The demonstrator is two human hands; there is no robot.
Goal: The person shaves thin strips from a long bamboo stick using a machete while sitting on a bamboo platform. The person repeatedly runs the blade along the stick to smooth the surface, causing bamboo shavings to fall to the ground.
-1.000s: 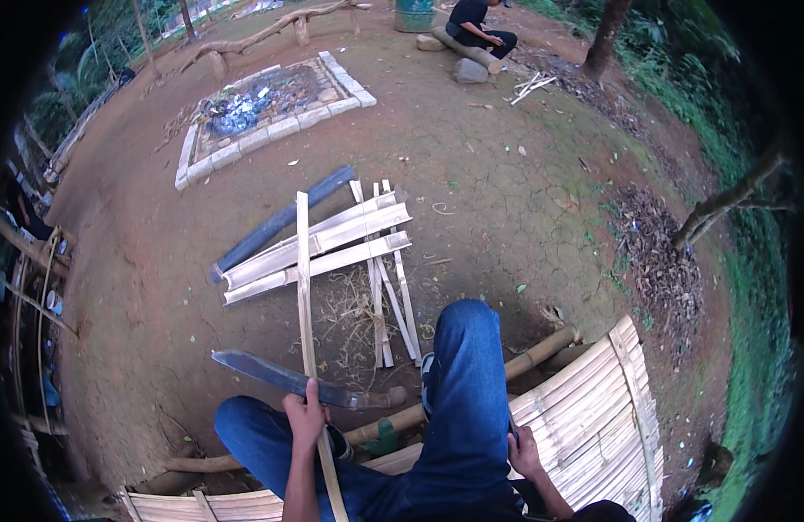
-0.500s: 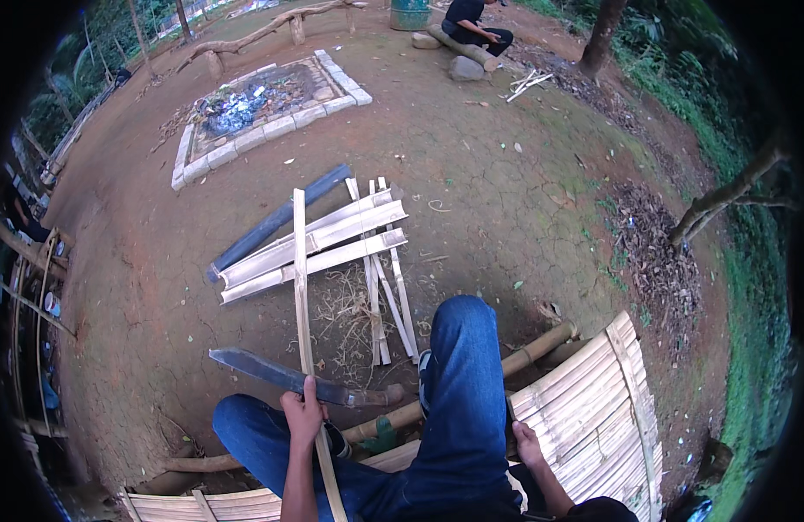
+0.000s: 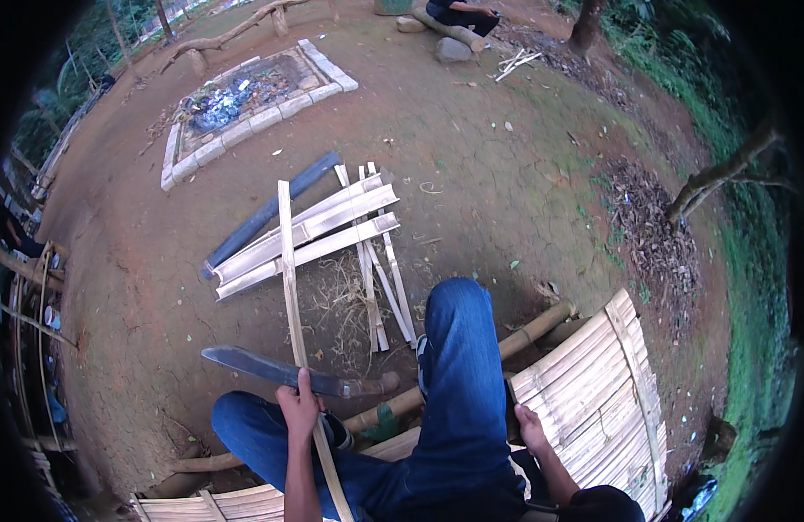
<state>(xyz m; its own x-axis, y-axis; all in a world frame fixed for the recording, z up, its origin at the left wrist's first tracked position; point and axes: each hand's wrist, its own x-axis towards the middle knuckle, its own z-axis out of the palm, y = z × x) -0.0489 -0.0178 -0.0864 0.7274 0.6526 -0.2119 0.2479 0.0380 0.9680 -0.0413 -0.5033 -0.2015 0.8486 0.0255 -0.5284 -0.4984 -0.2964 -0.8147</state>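
A long pale split bamboo strip (image 3: 291,300) slants up from my lap across the ground in front of me. My left hand (image 3: 301,407) is closed around its lower part, thumb on top, above my left thigh. Just beyond that hand a machete (image 3: 258,364) lies crosswise under the strip, its dark blade to the left and its handle to the right; whether the hand touches it I cannot tell. My right hand (image 3: 531,430) is beside my right thigh at the edge of a bamboo-slat seat (image 3: 585,391), fingers curled against a narrow dark thing (image 3: 512,411) mostly hidden.
Halved bamboo pieces (image 3: 311,230), thin strips (image 3: 386,300) and a dark pipe-like length (image 3: 271,213) lie ahead, near curly shavings (image 3: 337,291). Farther off are a stone-edged fire pit (image 3: 232,139) and a person (image 3: 463,13) by a log. A bamboo pole (image 3: 537,329) borders the seat.
The whole view has shifted slightly, with the ground and bamboo pieces appearing a little higher and farther left. Both hands keep nearly the same places and holds.
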